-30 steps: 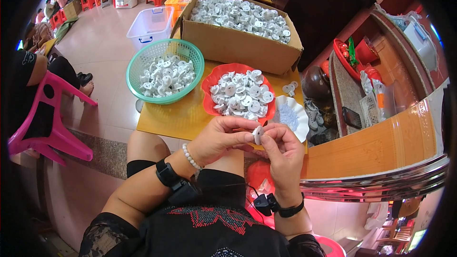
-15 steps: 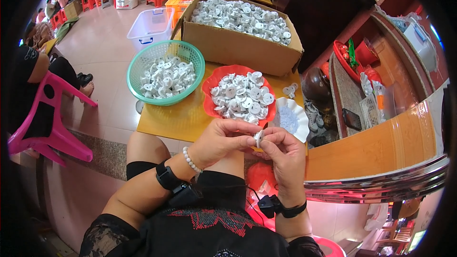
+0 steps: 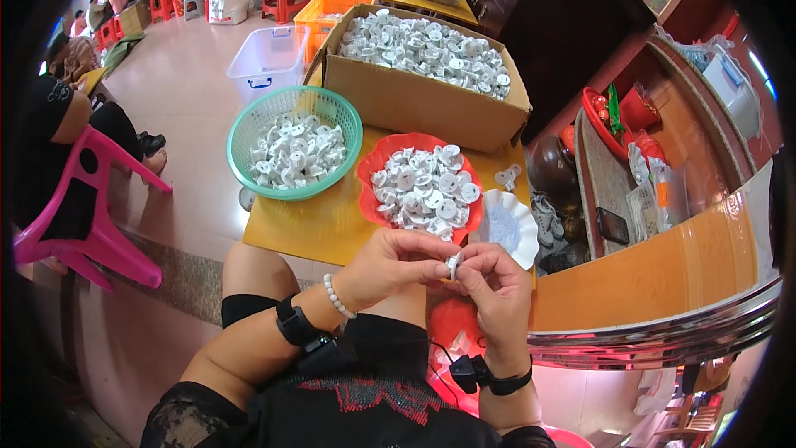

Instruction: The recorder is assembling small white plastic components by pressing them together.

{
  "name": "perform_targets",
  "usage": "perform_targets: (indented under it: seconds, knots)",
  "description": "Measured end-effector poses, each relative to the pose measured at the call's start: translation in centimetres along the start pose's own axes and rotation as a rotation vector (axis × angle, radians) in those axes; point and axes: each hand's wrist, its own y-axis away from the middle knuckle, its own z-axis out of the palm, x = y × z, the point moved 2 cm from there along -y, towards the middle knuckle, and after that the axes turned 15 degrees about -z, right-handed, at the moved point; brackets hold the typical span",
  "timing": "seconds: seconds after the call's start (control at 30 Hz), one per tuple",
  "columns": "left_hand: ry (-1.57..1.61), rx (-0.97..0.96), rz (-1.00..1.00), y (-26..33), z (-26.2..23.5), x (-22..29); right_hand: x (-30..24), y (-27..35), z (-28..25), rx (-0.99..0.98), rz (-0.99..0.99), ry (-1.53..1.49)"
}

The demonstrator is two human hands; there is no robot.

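Observation:
Between my two hands is a small white round plastic piece, seen almost edge-on. My left hand pinches it between thumb and fingers from one side. From the other side, the thumb and fingertips of my right hand press on it; anything tiny in them is hidden. Just beyond my hands stands a red wavy-rimmed bowl, heaped with similar white pieces. To its right lies a white scalloped dish holding small pale bits too fine to make out.
A green basket and a big cardboard box, both full of white pieces, stand on the yellow table. Behind are a clear tub and an orange crate. A pink chair with a seated person is at left.
The view has tilted a little, so the table and containers appear slightly lower. Both hands keep hold of the white piece, which has turned slightly.

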Motion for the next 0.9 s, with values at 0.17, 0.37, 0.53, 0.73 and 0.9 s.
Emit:
perform_targets:
  seconds: [0.17,0.37,0.53,0.73,0.9]
  knots:
    - [0.022,0.014,-0.085,0.3,0.2,0.6,-0.2,0.0,0.2,0.054,0.058,-0.169]
    - [-0.025,0.002,-0.069,0.4,0.1,0.7,0.4,0.1,0.0,0.019,0.085,-0.235]
    - [-0.053,-0.006,-0.062,0.5,0.2,1.0,0.6,0.1,0.0,-0.008,0.058,-0.232]
    - [-0.115,0.035,-0.009,0.4,-0.1,0.6,1.0,0.2,0.0,-0.034,0.005,-0.156]
    - [-0.063,0.009,-0.071,0.5,0.1,1.1,0.8,0.3,0.2,0.023,0.093,-0.210]
